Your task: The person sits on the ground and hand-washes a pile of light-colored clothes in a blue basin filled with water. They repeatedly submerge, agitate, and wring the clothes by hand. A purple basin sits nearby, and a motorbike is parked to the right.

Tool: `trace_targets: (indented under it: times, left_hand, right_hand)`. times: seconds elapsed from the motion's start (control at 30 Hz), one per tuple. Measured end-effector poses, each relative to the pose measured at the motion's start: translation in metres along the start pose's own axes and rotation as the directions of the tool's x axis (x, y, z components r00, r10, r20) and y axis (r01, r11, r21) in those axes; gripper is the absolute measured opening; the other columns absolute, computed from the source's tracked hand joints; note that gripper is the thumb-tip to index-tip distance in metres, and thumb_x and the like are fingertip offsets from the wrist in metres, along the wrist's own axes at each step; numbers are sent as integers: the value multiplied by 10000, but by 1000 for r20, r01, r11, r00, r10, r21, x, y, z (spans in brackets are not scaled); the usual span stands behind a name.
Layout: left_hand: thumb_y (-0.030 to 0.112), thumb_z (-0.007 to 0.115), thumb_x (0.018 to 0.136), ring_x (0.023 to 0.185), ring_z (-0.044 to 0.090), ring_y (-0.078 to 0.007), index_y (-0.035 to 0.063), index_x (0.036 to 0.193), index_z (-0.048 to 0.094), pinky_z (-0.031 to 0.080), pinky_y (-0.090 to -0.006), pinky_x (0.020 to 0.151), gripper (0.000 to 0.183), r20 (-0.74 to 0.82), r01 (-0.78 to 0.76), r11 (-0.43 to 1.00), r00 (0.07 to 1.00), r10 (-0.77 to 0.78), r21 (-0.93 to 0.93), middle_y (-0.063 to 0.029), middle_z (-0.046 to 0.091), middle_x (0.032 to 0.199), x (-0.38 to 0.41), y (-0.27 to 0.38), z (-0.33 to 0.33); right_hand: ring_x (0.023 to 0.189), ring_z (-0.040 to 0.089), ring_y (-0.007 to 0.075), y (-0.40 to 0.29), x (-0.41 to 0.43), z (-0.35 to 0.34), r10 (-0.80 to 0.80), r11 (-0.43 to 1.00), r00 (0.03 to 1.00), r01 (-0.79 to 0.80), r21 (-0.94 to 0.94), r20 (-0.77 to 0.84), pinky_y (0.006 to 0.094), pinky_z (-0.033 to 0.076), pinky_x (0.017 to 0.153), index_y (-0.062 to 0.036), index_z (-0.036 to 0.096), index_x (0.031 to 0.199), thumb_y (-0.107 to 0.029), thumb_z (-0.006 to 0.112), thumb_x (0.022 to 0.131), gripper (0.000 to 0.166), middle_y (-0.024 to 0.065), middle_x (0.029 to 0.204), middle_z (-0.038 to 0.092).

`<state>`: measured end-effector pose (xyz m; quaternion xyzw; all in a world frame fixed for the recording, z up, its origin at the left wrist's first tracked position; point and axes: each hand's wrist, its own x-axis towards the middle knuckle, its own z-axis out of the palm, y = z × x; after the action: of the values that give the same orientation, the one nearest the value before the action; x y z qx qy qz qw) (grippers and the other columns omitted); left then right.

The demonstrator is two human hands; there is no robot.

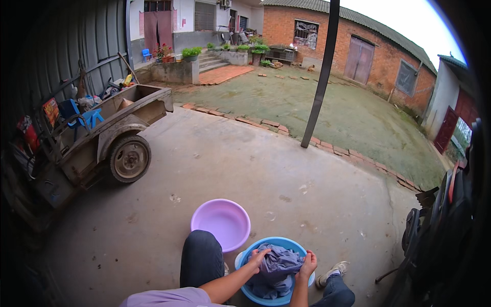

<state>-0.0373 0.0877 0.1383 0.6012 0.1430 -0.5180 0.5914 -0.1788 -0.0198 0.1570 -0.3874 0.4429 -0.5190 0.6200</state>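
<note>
A wet-looking blue-grey cloth (282, 261), bunched and wrinkled, fills much of a blue plastic basin (273, 241) between my legs. At the cloth's upper left, my left hand (259, 261) has hold of a fold, its fingers partly extended over the fabric. My right hand (308, 264) grips the cloth's right edge near the basin's right rim, fingers curled. Part of the cloth is lifted between both hands, while the rest lies in the basin. A pink-purple plastic basin (222, 222) stands on the concrete just beyond my left knee, with no cloth seen in it.
A rusty cargo trailer (111, 119) with a rubber tyre (130, 158) and a blue plastic chair (90, 118) stands at left. A dark metal post (321, 76) rises at the concrete's brick edging (280, 128). A dark vehicle (441, 222), partly in shadow, is at right.
</note>
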Motion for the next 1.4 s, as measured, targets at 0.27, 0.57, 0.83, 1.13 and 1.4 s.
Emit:
trace_targets:
  times: [0.27, 0.57, 0.83, 1.13, 1.4]
  left_hand:
    - [642, 518, 798, 1127, 484, -294, 149, 1062, 542, 411, -524, 891, 559, 894, 526, 849, 359, -269, 44, -142, 555, 1125, 0, -33, 2]
    - [229, 495, 912, 760, 628, -158, 88, 835, 636, 511, -310, 727, 214, 461, 303, 953, 847, -263, -13, -68, 647, 753, 22, -53, -10]
    - [257, 549, 835, 914, 624, -255, -10, 1026, 620, 479, -363, 865, 336, 421, 328, 942, 846, -327, 73, -124, 654, 1036, 2, -44, -2]
    - [470, 573, 820, 1047, 569, -246, 74, 1080, 609, 397, -428, 966, 475, 501, 227, 920, 864, -40, -318, -94, 621, 1122, 4, -13, 4]
    - [656, 555, 766, 1161, 451, -289, 241, 1321, 422, 376, -521, 915, 706, 655, 444, 888, 707, -267, -117, -112, 478, 1263, -32, -34, 10]
  right_hand:
    - [699, 576, 137, -36, -100, 51, -267, 854, 916, 368, -366, 299, 284, 469, 643, -6, 625, 972, -108, 508, 904, 169, 99, 803, 640]
    - [660, 622, 365, 33, -54, 10, -304, 471, 914, 388, -792, 267, 453, 473, 567, -104, 638, 903, -167, 514, 856, 147, 162, 736, 646]
    - [971, 552, 258, 102, -6, -52, 205, 595, 968, -240, -767, -144, 364, 426, 839, -32, 563, 1136, -484, 558, 839, 541, 144, 1038, 603]
    - [662, 531, 151, 65, 8, -34, -96, 824, 995, 79, -560, -2, 309, 441, 626, -2, 618, 827, -161, 599, 829, 160, 49, 721, 600]
    - [683, 612, 343, -22, -81, 34, -400, 455, 841, 527, -718, 364, 430, 458, 612, -50, 606, 851, -198, 567, 851, 153, 147, 762, 642]
